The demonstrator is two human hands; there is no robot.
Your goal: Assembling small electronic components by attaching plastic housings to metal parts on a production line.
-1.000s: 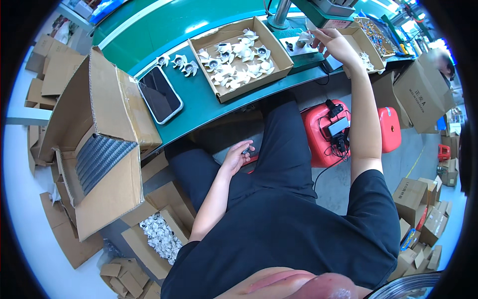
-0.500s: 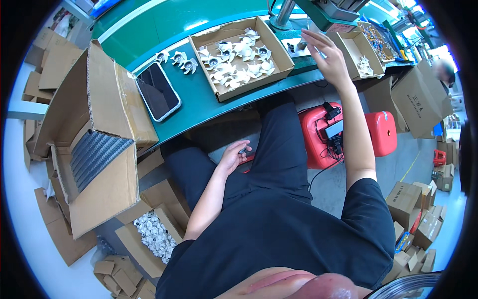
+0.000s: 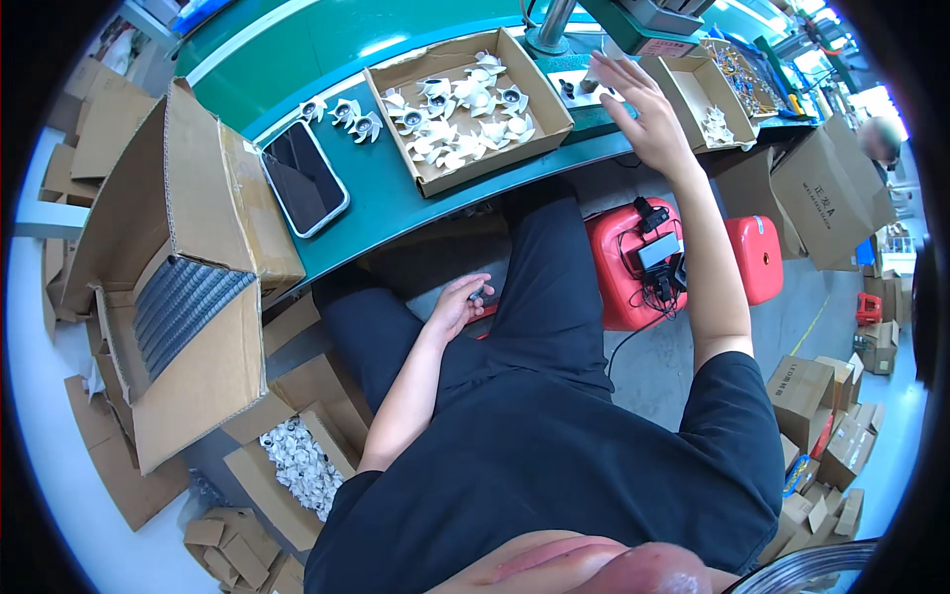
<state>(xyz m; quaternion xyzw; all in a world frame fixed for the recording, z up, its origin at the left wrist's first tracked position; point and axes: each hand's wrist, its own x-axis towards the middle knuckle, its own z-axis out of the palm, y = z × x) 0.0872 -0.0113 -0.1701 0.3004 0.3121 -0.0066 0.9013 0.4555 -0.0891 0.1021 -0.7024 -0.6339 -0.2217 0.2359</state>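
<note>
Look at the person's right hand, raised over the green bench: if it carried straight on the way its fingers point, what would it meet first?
The right hand points up and away toward the grey press base with its small dark parts, between the two cardboard trays. That probably comes first, though depth is unclear in this fisheye view.

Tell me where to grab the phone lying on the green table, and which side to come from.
Grip the phone by its two long edges, coming from above. It lies flat, screen up, on the green table, so only the thin sides offer purchase. The edge toward the small white fan parts looks freer; the tall open carton crowds the other side.
</note>
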